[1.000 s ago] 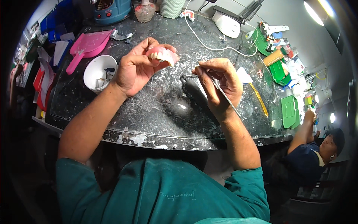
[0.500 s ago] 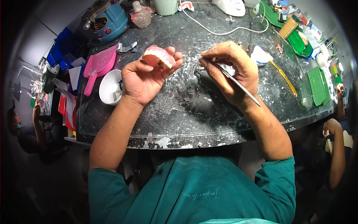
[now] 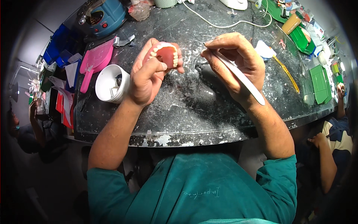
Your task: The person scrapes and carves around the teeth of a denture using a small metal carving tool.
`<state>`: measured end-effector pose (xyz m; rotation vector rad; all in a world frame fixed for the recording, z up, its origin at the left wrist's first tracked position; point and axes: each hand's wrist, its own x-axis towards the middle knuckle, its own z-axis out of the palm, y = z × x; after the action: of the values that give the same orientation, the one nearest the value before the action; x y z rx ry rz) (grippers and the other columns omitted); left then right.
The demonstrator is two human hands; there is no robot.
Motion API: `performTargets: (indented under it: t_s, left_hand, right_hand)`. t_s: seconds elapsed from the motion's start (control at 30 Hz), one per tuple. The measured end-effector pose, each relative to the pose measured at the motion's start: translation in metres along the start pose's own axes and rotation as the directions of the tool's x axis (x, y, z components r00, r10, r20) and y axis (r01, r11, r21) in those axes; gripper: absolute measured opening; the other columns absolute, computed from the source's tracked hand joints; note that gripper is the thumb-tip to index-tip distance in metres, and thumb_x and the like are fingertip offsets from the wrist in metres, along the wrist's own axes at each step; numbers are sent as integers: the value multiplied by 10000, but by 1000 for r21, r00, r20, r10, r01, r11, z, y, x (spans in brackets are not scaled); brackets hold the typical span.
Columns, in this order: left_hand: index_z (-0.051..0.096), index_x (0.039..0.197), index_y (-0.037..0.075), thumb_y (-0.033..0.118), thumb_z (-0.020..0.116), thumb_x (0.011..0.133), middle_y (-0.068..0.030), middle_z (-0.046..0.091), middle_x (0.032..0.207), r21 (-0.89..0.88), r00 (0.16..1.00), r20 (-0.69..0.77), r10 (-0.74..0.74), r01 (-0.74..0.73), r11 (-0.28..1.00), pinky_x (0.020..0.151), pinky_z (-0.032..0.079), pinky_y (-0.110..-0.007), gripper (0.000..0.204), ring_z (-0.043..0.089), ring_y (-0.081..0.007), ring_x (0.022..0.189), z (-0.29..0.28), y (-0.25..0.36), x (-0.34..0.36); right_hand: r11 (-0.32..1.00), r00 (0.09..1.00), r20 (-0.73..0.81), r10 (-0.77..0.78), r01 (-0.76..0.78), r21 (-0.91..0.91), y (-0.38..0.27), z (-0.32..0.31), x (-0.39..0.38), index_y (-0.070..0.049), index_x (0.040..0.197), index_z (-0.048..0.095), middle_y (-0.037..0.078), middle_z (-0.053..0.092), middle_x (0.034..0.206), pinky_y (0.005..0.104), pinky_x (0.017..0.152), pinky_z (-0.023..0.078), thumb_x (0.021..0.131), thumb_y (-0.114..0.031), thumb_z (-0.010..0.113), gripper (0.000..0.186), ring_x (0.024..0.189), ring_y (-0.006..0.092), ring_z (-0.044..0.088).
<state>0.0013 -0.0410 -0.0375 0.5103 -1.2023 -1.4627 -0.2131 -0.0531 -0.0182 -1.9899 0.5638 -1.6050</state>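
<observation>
A pink denture [image 3: 172, 52] with a curved row of cream teeth is held up over the worktable. My left hand [image 3: 143, 80] grips it, thumb at its inner side and fingers behind it. To the right, my right hand [image 3: 251, 61] is closed round a slim, flat metal tool [image 3: 244, 80] with a ridged grip. The tool's broad end rests back over the hand toward the wrist; its other end, at the fingertips, is too small to make out. Tool and denture are apart.
Left of my left hand stands a white tub [image 3: 102, 86] holding small metal pieces, near a pink dustpan [image 3: 99, 58] and a blue machine [image 3: 108, 22]. On the right lie a yellow-handled tool [image 3: 287, 74] and a green tray [image 3: 320, 84]. A white cable [image 3: 223, 27] crosses the back.
My left hand has turned the denture so its tooth arch and inner side now show. The metal tool has rolled in my right hand, showing its wide face and ridges.
</observation>
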Motion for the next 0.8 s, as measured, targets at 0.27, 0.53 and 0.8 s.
performTargets:
  t_s: [0.27, 0.53, 0.8]
  left_hand:
    - [388, 1263, -35, 65, 441, 709, -148, 503, 1086, 339, 996, 76, 39, -63, 939, 739, 453, -302, 565, 521, -177, 928, 21, 5, -8]
    - [253, 1343, -7, 148, 496, 810, -101, 401, 1128, 333, 974, 45, 220, -223, 916, 910, 356, -290, 606, 399, -126, 994, 32, -2, -14]
    - [338, 1082, 61, 16, 681, 819, -78, 472, 959, 323, 967, 59, 250, -255, 911, 747, 441, -234, 435, 470, -91, 840, 39, -4, -14]
  right_hand:
    - [997, 998, 32, 55, -57, 53, -4, -1, -2, 2, 968, 650, 66, 648, 902, 223, 743, 534, 793, 49, 692, 186, 838, 109, 658]
    - [992, 974, 189, -129, 124, 35, -13, -5, -2, 44, 1014, 610, 167, 591, 1027, 313, 839, 535, 740, 170, 652, 304, 963, 240, 642]
    - [990, 976, 177, -127, 115, 81, -14, -5, -6, 42, 1009, 585, 185, 579, 1025, 335, 838, 556, 764, 176, 623, 282, 959, 261, 647]
